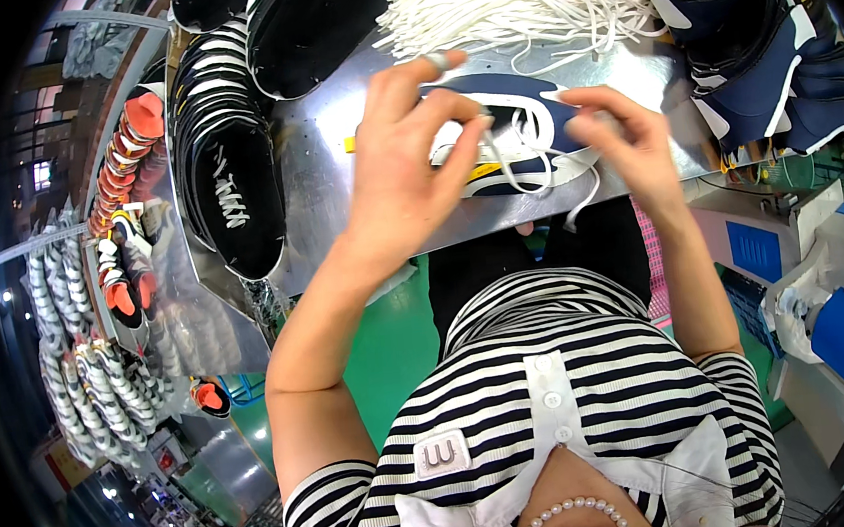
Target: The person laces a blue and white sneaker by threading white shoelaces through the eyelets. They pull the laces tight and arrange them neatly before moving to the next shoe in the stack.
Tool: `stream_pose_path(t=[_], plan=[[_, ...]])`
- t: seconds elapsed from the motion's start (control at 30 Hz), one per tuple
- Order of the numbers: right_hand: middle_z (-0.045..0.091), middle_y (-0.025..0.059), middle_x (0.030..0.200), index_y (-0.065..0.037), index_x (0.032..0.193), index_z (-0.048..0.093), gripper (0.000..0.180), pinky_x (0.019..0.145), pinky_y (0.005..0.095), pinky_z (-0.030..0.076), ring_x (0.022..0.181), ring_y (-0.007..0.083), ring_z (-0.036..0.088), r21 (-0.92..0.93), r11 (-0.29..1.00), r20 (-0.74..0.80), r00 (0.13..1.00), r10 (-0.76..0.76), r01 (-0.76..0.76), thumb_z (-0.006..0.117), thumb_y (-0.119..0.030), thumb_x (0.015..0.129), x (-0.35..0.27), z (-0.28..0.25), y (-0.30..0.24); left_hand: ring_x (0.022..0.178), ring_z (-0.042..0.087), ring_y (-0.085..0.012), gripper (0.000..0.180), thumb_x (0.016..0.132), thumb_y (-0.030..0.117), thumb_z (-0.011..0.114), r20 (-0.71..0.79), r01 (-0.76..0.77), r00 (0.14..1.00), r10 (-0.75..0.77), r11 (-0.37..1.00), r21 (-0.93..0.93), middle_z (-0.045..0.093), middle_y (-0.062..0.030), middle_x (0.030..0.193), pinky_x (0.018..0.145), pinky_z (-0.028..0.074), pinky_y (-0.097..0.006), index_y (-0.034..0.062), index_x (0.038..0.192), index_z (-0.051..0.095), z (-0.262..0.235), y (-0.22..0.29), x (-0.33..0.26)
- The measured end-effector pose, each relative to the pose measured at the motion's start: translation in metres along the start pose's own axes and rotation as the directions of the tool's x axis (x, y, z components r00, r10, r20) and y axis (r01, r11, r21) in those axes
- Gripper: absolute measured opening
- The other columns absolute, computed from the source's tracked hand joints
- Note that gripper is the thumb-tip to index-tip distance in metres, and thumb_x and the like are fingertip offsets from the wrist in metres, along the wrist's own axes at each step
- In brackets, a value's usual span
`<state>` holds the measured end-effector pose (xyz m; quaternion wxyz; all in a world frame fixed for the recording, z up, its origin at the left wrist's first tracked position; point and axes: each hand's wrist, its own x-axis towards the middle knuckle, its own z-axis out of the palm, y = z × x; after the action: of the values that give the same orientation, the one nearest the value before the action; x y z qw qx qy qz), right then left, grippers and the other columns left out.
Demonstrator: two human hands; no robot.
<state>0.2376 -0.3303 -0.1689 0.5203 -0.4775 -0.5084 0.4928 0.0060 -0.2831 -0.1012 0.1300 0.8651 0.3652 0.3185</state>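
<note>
A low shoe upper [567, 130] in navy and white, with a yellow tag at its side, lies on the metal worktable in front of me. A white shoelace [505, 163] runs through its eyelets; one part loops at the front and another hangs past the table edge. Over the shoe's left part is my left hand [407, 149], thumb and index finger pinched on the lace. My right hand [629, 140] hovers at the shoe's right end, its fingers bent and apart, with nothing visible between them.
A heap of white laces [520, 4] lies at the table's far side. Nested black uppers [235, 194] stand at the left, navy and white uppers [756, 64] at the right. Orange-lined shoes [126, 149] line a rack farther left. The metal table's near edge [499, 225] runs before my body.
</note>
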Motion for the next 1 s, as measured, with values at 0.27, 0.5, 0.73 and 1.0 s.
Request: stream_pose_path(t=[0.27, 0.5, 0.73, 1.0], plan=[[0.062, -0.0054, 0.079, -0.003, 0.099, 0.068, 0.013, 0.051, 0.0159, 0.028, 0.059, -0.0015, 0.039, 0.307, 0.911, -0.017, 0.956, 0.294, -0.275, 0.071, -0.012, 0.090, 0.013, 0.031, 0.016, 0.097, 0.062, -0.0187, 0.024, 0.091, 0.019, 0.068, 0.210, 0.339, 0.921, -0.327, 0.941, -0.023, 0.067, -0.0110, 0.107, 0.079, 0.049, -0.028, 0.0005, 0.106, 0.066, 0.010, -0.007, -0.009], [0.072, 0.0115, 0.094, 0.000, 0.120, 0.058, 0.040, 0.070, 0.0263, 0.050, 0.079, 0.0140, 0.066, -0.021, 0.972, -0.107, 0.967, 0.232, -0.235, 0.074, -0.011, 0.084, 0.018, 0.040, 0.038, 0.087, 0.061, -0.0115, 0.054, 0.093, 0.054, 0.062, 0.784, 0.921, 0.298, -0.544, -0.053, -0.387, 0.067, -0.0065, 0.099, 0.077, 0.050, -0.023, 0.0039, 0.112, 0.067, 0.052, -0.025, -0.012], [0.071, 0.0176, 0.091, 0.001, 0.113, 0.059, 0.036, 0.074, 0.0361, 0.052, 0.082, 0.0294, 0.069, -0.206, 0.966, -0.078, 0.987, 0.143, -0.156, 0.072, -0.013, 0.083, 0.011, 0.041, 0.025, 0.065, 0.060, -0.0097, 0.025, 0.093, 0.023, 0.068, 0.421, 0.758, 0.591, -0.688, 0.295, -0.582, 0.069, -0.0060, 0.083, 0.057, 0.047, -0.024, 0.0003, 0.102, 0.068, 0.068, -0.004, -0.027], [0.070, 0.0160, 0.083, 0.001, 0.100, 0.058, 0.017, 0.070, 0.0366, 0.052, 0.076, 0.0292, 0.070, -0.223, 0.973, 0.032, 0.998, 0.061, -0.052, 0.063, -0.012, 0.091, -0.008, 0.025, 0.003, 0.076, 0.065, -0.0109, 0.021, 0.092, 0.018, 0.068, 0.352, 0.773, 0.600, -0.719, 0.408, -0.485, 0.071, -0.0040, 0.084, 0.068, 0.051, -0.026, -0.0022, 0.097, 0.069, 0.065, -0.001, -0.033]])
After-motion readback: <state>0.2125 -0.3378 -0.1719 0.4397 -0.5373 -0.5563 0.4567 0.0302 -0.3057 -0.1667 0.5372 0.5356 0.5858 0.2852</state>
